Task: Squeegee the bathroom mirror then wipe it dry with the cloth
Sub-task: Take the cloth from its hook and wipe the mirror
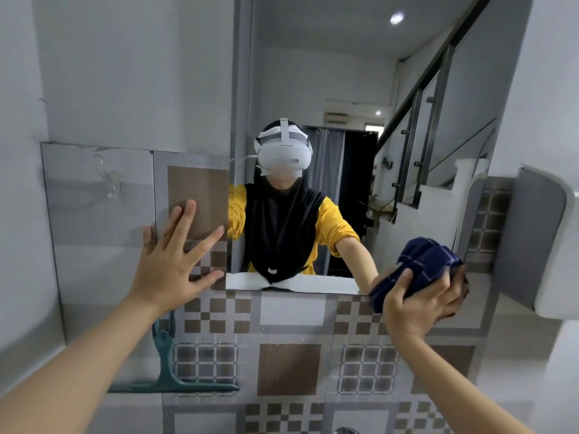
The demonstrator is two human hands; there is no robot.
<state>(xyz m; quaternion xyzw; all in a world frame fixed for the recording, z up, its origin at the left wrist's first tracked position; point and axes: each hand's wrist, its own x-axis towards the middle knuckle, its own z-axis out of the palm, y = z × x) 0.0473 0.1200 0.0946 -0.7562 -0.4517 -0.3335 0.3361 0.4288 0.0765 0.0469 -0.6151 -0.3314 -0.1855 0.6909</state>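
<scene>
Mirror (360,89), a tall frameless glass pane on the tiled wall, was at its drying step: the right hand (419,305) clamped a bunched navy checked cloth (423,264) against its lower right corner, left hand (175,258) splayed flat beside its left edge. The teal squeegee (169,371) hung below. Next, likely upward wiping strokes.

A tiled wall (289,368) with brown and grey checks fills the view from 5 to 7 o'clock. At 9 o'clock a clear hook (113,183) sticks to a plain grey tile (94,220). At 3 o'clock a white fixture (551,245) with a grey face juts from the wall. At 6 o'clock, right on the bottom edge, the top of a metal fitting (346,430) shows; what it is cannot be told.
</scene>
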